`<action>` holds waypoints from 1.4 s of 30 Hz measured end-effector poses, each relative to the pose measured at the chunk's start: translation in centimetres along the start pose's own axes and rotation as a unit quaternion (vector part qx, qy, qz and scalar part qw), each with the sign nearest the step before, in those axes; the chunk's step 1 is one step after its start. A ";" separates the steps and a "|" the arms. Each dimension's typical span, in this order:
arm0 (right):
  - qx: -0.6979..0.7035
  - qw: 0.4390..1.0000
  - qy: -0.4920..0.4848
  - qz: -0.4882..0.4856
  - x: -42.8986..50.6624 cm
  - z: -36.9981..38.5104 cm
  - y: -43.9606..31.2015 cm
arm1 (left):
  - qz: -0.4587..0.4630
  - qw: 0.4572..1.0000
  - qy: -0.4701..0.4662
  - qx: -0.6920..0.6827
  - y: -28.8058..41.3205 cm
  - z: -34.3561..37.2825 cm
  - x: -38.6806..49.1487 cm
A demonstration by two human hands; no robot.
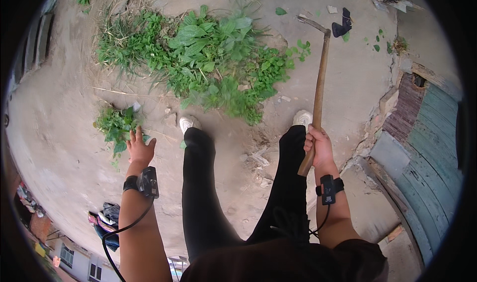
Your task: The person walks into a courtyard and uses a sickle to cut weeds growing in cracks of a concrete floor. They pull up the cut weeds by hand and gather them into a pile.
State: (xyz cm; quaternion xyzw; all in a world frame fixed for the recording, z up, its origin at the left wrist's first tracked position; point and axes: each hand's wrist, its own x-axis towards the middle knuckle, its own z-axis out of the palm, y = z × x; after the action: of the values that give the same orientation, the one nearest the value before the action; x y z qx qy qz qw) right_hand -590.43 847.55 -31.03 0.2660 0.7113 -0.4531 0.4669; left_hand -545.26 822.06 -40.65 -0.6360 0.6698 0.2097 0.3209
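My right hand (pixel 319 144) grips the lower part of a sickle's wooden handle (pixel 319 84). Its thin, worn metal blade (pixel 312 22) angles off to the left at the far end, above the concrete. With fingers spread, my left hand (pixel 141 148) is over the near edge of a small heap of green weeds (pixel 118 125); whether it touches the leaves I cannot tell. Ahead of my feet grows a large patch of broad-leaved weeds and grass (pixel 208 47), some of it blurred.
My white shoes (pixel 190 123) stand apart on cracked concrete ground (pixel 231 162). A weathered green wooden door (pixel 428 147) and broken masonry edge (pixel 372 129) run along the right. A black object (pixel 342 24) lies beyond the sickle. Crumpled clothes (pixel 106 222) lie at the lower left.
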 end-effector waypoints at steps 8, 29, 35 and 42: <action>-0.122 0.990 -0.028 -0.067 17.9 -16.3 -0.7 | 0.228 0.974 -0.007 0.002 28.5 13.9 -3.7; -0.159 0.987 -0.025 -0.012 30.2 -30.7 11.1 | 0.284 0.884 0.046 0.370 59.7 23.7 11.3; -0.335 0.942 0.013 -0.005 27.4 -34.4 12.2 | 0.246 0.939 -0.026 0.239 59.6 25.0 9.3; -0.384 0.920 -0.039 -0.073 27.8 -34.8 11.6 | 0.265 0.947 -0.050 0.172 59.4 24.3 9.7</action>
State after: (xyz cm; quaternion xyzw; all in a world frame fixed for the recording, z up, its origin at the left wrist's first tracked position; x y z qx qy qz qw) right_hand -607.62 882.57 -55.44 -0.0041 0.8293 -0.1876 0.5263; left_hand -599.75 838.01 -72.14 -0.3593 0.8233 0.2006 0.3910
